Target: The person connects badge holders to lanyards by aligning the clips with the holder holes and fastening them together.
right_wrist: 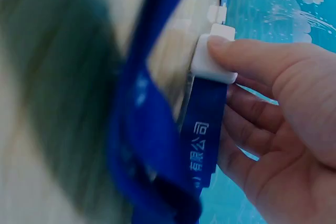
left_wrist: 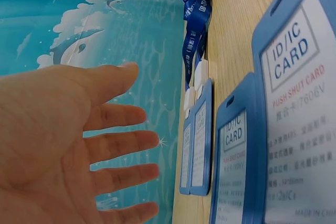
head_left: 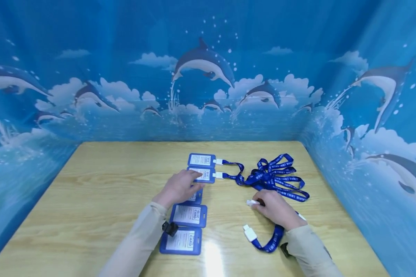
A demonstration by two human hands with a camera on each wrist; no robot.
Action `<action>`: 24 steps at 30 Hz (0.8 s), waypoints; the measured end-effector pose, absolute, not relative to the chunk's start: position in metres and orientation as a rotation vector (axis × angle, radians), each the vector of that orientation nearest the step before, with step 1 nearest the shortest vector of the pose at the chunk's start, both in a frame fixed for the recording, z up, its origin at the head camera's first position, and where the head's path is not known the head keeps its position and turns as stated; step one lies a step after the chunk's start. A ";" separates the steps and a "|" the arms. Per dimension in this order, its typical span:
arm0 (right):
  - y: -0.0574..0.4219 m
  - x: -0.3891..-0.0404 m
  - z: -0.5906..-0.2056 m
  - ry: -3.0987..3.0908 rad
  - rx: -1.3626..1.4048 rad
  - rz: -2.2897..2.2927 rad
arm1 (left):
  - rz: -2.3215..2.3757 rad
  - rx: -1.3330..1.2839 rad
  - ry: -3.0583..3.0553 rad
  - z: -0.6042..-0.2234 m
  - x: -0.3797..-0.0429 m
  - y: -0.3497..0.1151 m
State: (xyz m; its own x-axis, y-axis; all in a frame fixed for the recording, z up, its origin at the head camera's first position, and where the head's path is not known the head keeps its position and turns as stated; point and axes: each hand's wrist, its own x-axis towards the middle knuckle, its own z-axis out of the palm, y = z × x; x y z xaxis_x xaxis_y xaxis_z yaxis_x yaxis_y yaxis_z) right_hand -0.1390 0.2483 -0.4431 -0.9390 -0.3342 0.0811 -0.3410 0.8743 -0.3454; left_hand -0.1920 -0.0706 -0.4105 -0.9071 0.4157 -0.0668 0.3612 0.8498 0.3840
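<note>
Extended and spread in the left wrist view, the fingers of my left hand [left_wrist: 121,140] hold nothing. In the head view that left hand [head_left: 180,186] overlaps a column of blue ID card holders. Part of the middle card holder [head_left: 195,196] is hidden beneath it. My right hand [head_left: 277,207] pinches the white plastic clip [right_wrist: 212,59] of a blue lanyard between thumb and fingers. The printed blue strap [right_wrist: 199,124] hangs down from this clip. To the right of the column, the clip's narrow tip points left toward the card holders.
Two upper card holders [head_left: 201,160] have lanyard clips at their slots. Two lower card holders [head_left: 188,215] lie nearer the front. Looped blue lanyards [head_left: 263,177] are heaped at the right. A loose white clip [head_left: 249,232] lies below the right hand. A dolphin-print curtain [head_left: 208,115] surrounds the table.
</note>
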 end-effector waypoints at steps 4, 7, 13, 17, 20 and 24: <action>0.248 -0.140 -0.444 -2.994 0.525 0.628 | 0.567 0.618 2.880 -0.413 -0.190 -0.073; 0.248 -0.142 -0.442 -2.997 0.503 0.687 | 0.587 0.620 2.862 -0.413 -0.190 -0.075; 0.245 -0.145 -0.440 -2.972 0.504 0.765 | 0.551 0.625 2.802 -0.410 -0.186 -0.077; 0.243 -0.146 -0.440 -2.925 0.539 0.808 | 0.513 0.587 2.768 -0.411 -0.181 -0.079; 0.242 -0.147 -0.438 -2.926 0.548 0.827 | 0.497 0.571 2.740 -0.411 -0.180 -0.082; 0.239 -0.149 -0.435 -2.924 0.531 0.854 | 0.467 0.572 2.713 -0.410 -0.181 -0.090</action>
State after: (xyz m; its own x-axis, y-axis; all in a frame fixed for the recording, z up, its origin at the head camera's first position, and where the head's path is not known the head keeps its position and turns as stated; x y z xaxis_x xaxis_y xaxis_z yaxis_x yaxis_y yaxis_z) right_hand -0.1494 0.2391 -0.4347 -0.9398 -0.3111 0.1412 -0.3382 0.7884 -0.5138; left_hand -0.1812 -0.0896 -0.4100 -0.8654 0.4359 -0.2471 0.3282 0.8658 0.3776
